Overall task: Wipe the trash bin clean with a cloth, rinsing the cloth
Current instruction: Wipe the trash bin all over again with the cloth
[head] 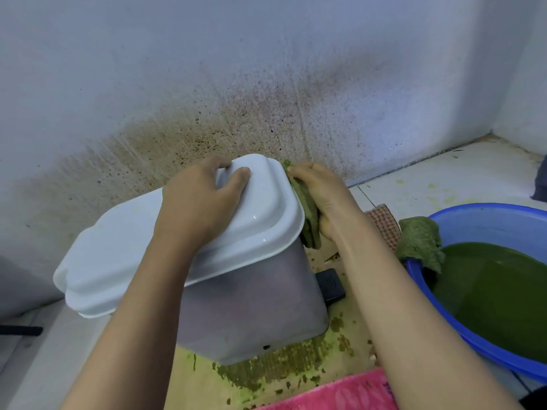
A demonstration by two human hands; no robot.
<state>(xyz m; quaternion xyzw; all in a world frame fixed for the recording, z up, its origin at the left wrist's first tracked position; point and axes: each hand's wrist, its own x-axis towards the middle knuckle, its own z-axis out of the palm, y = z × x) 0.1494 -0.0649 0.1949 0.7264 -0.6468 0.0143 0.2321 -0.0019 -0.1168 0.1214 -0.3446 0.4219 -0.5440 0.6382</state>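
Two hands: left hand (201, 199) flat atop the trash bin (251, 306), right hand (325, 196) clutching the cloth (307, 214) against its right end

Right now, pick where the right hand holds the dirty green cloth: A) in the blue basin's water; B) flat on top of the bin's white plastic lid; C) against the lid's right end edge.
C: the right hand presses the dirty green cloth against the end edge of the white plastic lid.
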